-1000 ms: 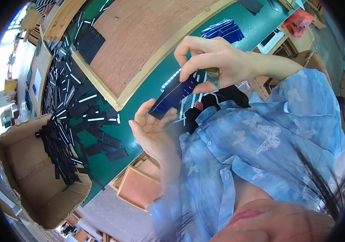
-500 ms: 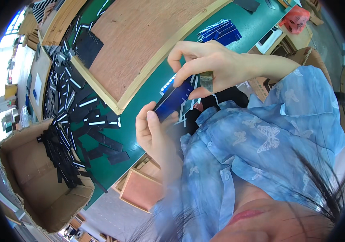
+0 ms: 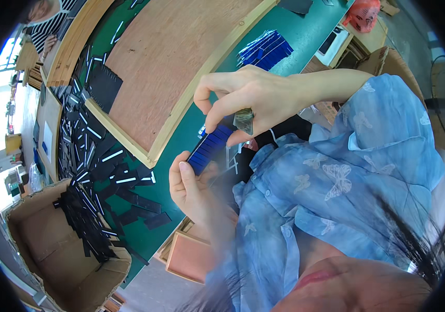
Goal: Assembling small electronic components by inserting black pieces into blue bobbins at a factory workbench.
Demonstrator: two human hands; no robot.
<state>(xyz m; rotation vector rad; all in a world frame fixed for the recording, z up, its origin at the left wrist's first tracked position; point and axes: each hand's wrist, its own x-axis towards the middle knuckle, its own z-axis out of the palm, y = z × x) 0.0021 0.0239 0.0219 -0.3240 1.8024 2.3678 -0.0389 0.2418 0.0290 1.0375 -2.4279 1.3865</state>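
Note:
A dark blue strip [image 3: 209, 148] with a black edge and thin cross lines is held up between my two hands over the green table [image 3: 181, 140]. My left hand [image 3: 191, 187] pinches its lower left end between thumb and fingers. At the upper right end, my right hand [image 3: 253, 99] grips it with thumb and forefinger. A small greenish, see-through piece [image 3: 244, 120] sits against my right hand's curled fingers; what it is I cannot make out. Beyond my right hand lies a stack of blue strips [image 3: 265, 50] on the table.
A wooden board with a raised pale rim [image 3: 181, 109] lies across the table. Many black strips [image 3: 84, 135], some white-edged, are heaped left of it. A cardboard box [image 3: 45, 234] holding black strips stands at the lower left. Another person's hand [image 3: 49, 46] shows at the far upper left.
Both hands and the blue strip have shifted slightly left and down in the picture. The strip has turned, showing its lined blue face more plainly. The view itself has shifted a little.

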